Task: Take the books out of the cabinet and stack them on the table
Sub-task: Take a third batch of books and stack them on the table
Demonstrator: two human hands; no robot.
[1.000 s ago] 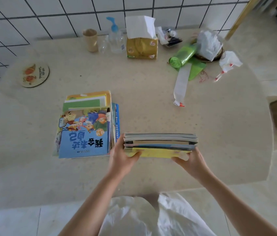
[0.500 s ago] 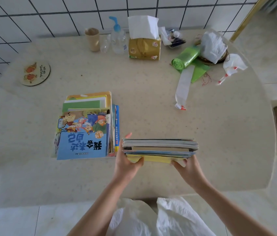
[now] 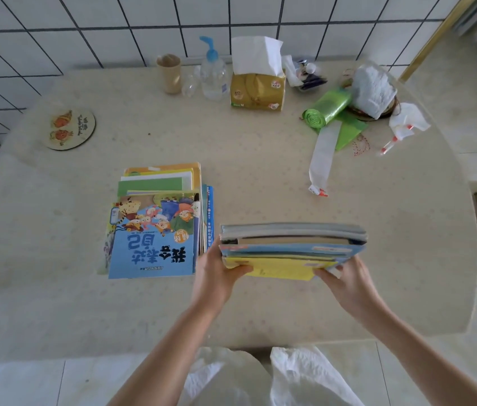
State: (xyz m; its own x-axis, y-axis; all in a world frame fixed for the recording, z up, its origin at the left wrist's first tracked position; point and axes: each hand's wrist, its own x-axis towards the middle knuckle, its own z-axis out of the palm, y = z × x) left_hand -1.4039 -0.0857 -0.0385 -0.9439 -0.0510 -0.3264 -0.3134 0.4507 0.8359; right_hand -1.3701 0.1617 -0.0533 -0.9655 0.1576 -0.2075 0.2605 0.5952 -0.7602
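Left hand (image 3: 216, 273) and right hand (image 3: 348, 284) each grip an end of a book bundle (image 3: 291, 247) over the worktop (image 3: 260, 171), just right of the book stack (image 3: 158, 221).

Bright soft daylight, faint shadows, fisheye-bent blurry edges.

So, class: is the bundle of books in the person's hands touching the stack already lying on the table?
Apart. The head view shows a strip of bare table between the held bundle and the stack; only the left hand comes close to the stack.
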